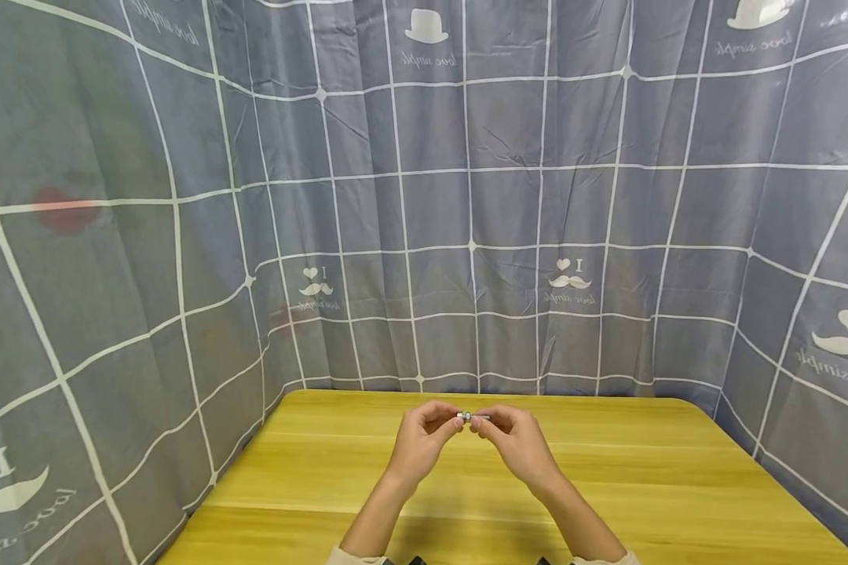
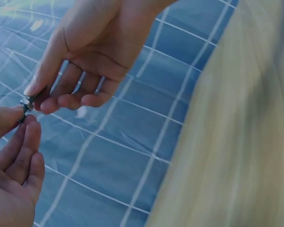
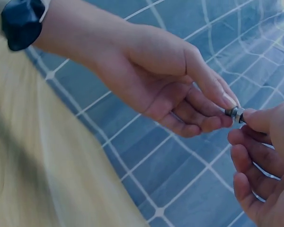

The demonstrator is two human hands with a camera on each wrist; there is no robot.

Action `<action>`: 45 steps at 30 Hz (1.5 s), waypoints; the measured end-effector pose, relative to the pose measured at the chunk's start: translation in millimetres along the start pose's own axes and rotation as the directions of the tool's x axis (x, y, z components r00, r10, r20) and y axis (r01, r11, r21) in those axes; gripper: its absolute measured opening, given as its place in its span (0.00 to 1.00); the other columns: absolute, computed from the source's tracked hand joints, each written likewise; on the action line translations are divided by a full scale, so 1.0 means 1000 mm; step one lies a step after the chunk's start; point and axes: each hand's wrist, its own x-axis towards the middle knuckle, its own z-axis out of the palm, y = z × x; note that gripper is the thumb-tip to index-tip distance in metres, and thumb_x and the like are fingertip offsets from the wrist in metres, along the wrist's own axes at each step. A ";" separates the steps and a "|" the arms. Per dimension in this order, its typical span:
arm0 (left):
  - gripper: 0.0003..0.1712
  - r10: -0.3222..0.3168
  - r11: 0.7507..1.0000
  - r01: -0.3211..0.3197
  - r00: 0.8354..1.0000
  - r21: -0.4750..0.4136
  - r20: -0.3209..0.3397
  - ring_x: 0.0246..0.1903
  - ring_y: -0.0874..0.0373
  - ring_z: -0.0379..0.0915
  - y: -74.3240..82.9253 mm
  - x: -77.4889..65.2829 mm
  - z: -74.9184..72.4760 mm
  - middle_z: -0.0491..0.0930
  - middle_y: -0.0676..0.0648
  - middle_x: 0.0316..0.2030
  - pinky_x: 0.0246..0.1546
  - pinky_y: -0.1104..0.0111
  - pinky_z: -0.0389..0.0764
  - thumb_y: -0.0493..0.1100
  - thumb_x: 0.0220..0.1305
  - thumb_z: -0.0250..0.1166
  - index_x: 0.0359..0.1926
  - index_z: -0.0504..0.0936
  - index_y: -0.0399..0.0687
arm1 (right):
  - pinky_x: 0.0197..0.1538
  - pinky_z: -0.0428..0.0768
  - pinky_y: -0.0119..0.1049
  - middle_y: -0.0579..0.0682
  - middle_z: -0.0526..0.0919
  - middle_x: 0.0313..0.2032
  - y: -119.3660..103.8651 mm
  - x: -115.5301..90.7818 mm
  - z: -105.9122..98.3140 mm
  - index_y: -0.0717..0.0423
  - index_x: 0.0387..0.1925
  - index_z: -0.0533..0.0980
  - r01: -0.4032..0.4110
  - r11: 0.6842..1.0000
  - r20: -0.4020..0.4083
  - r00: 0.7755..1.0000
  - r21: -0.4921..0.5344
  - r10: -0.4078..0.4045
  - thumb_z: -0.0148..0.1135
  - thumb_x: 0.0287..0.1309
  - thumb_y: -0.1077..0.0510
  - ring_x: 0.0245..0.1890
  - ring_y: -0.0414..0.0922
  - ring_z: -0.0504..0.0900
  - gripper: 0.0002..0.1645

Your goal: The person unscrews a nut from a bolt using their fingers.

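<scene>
Both hands meet above the table around a small metal bolt with a hex nut (image 3: 239, 115) on it. My left hand (image 1: 418, 441) pinches one end between thumb and fingertips. The other end is pinched by my right hand (image 1: 517, 441), its thumb facing the left thumb. In the right wrist view, the left hand (image 3: 151, 75) comes from the left, its lower fingers loosely curled. The left wrist view has the right hand (image 2: 97, 47) reaching in from the top. Fingertips cover much of the bolt (image 1: 480, 417), so its head cannot be made out.
A yellow wood-grain table (image 1: 311, 471) lies beneath the hands. Grey-blue curtains (image 1: 438, 212) with white grid lines surround it at the back and both sides. A dark strap (image 3: 21, 23) sits on the left wrist.
</scene>
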 end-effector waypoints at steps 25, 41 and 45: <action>0.05 0.163 0.979 -0.156 0.985 0.131 -0.047 0.40 0.53 0.82 0.028 0.008 0.014 0.87 0.48 0.41 0.44 0.60 0.82 0.36 0.70 0.69 0.44 0.88 0.41 | 0.48 0.82 0.38 0.52 0.86 0.41 -0.028 0.001 -0.006 0.61 0.42 0.84 -0.008 0.993 -0.115 0.993 0.115 0.021 0.70 0.66 0.63 0.42 0.48 0.84 0.06; 0.06 0.181 0.980 -0.173 0.980 0.098 -0.077 0.43 0.52 0.83 0.038 0.012 0.013 0.87 0.48 0.41 0.48 0.62 0.81 0.35 0.69 0.69 0.45 0.88 0.39 | 0.48 0.83 0.39 0.50 0.87 0.44 -0.035 -0.003 -0.002 0.58 0.46 0.85 0.110 0.994 -0.186 0.977 0.016 -0.105 0.71 0.67 0.59 0.44 0.49 0.84 0.10; 0.05 0.163 0.984 -0.157 0.984 0.080 -0.076 0.42 0.52 0.83 0.040 0.012 0.011 0.87 0.46 0.41 0.46 0.65 0.81 0.34 0.69 0.69 0.44 0.88 0.39 | 0.48 0.82 0.39 0.50 0.88 0.40 -0.036 -0.001 0.001 0.59 0.45 0.86 0.065 0.997 -0.157 0.986 0.034 -0.059 0.67 0.70 0.56 0.42 0.52 0.85 0.10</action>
